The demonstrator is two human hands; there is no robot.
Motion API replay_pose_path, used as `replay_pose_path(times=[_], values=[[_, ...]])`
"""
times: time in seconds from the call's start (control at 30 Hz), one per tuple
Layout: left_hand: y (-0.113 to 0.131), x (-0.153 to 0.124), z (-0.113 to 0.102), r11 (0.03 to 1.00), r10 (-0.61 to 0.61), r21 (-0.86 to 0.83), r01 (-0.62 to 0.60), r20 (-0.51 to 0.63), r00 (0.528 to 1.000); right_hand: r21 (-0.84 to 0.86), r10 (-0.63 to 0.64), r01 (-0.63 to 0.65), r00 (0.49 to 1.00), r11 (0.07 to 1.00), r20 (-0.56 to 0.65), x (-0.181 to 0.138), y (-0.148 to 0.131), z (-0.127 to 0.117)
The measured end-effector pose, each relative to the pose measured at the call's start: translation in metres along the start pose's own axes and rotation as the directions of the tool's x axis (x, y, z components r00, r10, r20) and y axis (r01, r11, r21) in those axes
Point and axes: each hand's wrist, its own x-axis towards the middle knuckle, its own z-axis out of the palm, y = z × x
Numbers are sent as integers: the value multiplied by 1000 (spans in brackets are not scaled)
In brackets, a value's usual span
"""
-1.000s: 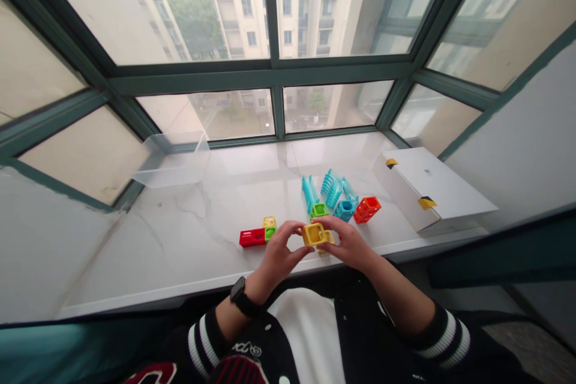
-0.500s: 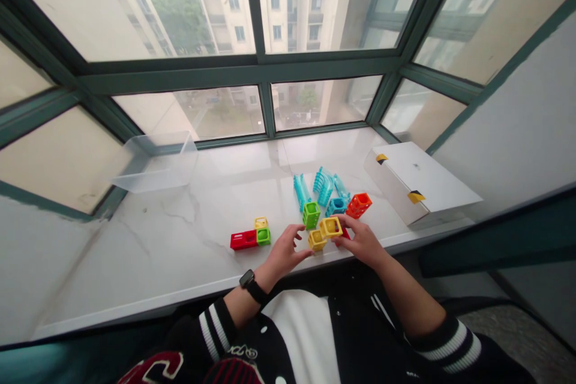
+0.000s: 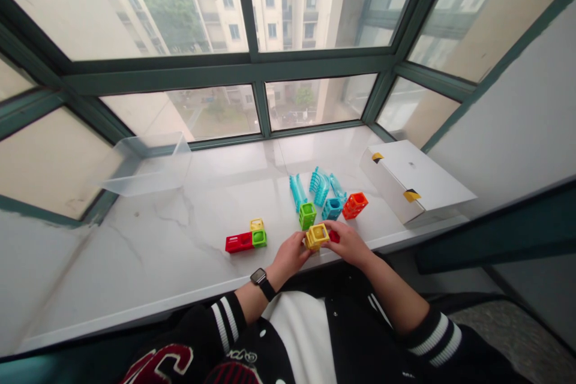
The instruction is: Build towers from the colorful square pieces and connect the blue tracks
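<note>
A yellow cube block (image 3: pixel 317 236) with an open top sits over another yellow block, most of which is hidden beneath it and behind my fingers. From the left, my left hand (image 3: pixel 291 252) closes its fingertips on the yellow blocks at their lower part. My right hand (image 3: pixel 350 244) grips the upper one from the right. By the right fingers a red piece (image 3: pixel 333 236) shows in part. Just behind stands a green block (image 3: pixel 308 215), with a blue block (image 3: pixel 332 209) and a taller orange-red block (image 3: pixel 355 206) to its right.
Left of my hands lies a joined group: a red block (image 3: pixel 239 242), a green block (image 3: pixel 259 239) and a yellow block (image 3: pixel 256 224). Clear blue track pieces (image 3: pixel 320 186) lie behind. A clear plastic bin (image 3: pixel 148 183) stands far left, a white box (image 3: pixel 418 180) right.
My right hand has brought its yellow block left and down onto the other yellow block. My left hand has moved in from beside that lower block to touch it.
</note>
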Motion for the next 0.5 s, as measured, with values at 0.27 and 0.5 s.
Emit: replay_pose_path(times=[0.27,0.5], values=[[1,1,-1,1000,-2,24,2,6,1000,-4,4,-4,1000,1000,22,2,9,9],[-2,1,0,1000,6,13,-6,1,1000,-13,-12,12,999,1000,32,2,10,9]])
